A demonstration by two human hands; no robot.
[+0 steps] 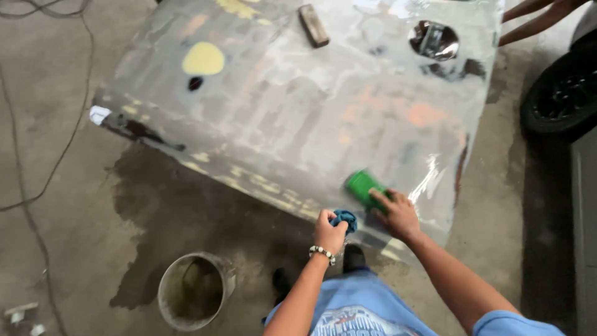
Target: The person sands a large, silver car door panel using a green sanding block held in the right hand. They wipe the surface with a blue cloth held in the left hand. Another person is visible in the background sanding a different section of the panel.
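— While the right hand [398, 214] presses flat on that green sanding block [364, 186], fingers spread over its near end, what could go wrong?

— As I judge it, the block sits at about five o'clock on the car panel [311, 106], close to the near edge. A hard stroke there could run it off the edge, or dig through into the bare patches.

— And the left hand [328, 233]?

— Fist closed tight around a bunched blue rag [345, 219], just beside the block at its seven o'clock (beaded bracelet on that wrist). Soft cloth, crumpled; it could drop onto the wet floor [155, 193].

— The panel's surface?

— Dull grey, scuffed, mottled with orange and yellow filler patches, and glossy-wet near the block. An oval yellow spot lies at ten o'clock, a round hole [433, 40] at one o'clock, a brown rectangular block [313, 25] at twelve.

— Underfoot?

— Rough concrete, darkly stained by water. A round bucket [194, 289] of murky water stands at seven o'clock, near the feet; a backward step might tip it. Someone else's arm [538, 15] shows at the top right.
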